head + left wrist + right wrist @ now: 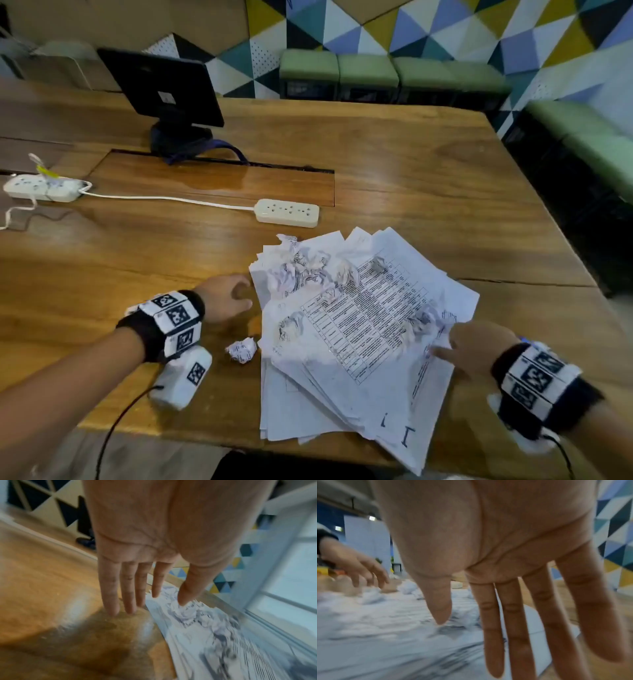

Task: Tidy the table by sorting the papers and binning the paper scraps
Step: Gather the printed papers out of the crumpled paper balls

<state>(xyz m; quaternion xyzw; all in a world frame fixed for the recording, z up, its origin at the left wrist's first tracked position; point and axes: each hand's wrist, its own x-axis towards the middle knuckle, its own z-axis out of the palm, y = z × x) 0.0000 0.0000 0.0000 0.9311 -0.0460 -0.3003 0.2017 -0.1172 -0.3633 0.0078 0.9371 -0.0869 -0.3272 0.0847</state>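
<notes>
A messy stack of printed papers (363, 342) lies fanned out near the front edge of the wooden table (428, 192). Several crumpled paper scraps (308, 270) sit on top of the sheets, and one crumpled scrap (241, 350) lies on the wood just left of the stack. My left hand (229, 298) hovers at the stack's left edge with straight fingers (130, 595), holding nothing. My right hand (472, 346) is over the stack's right edge, fingers (513, 628) spread straight above the papers (376, 635), gripping nothing.
A cream power strip (287, 213) lies just beyond the papers, its cable running to a second strip (41, 187) at the far left. A black monitor (164, 89) stands at the back. Green stools (366, 75) line the patterned wall. No bin is in view.
</notes>
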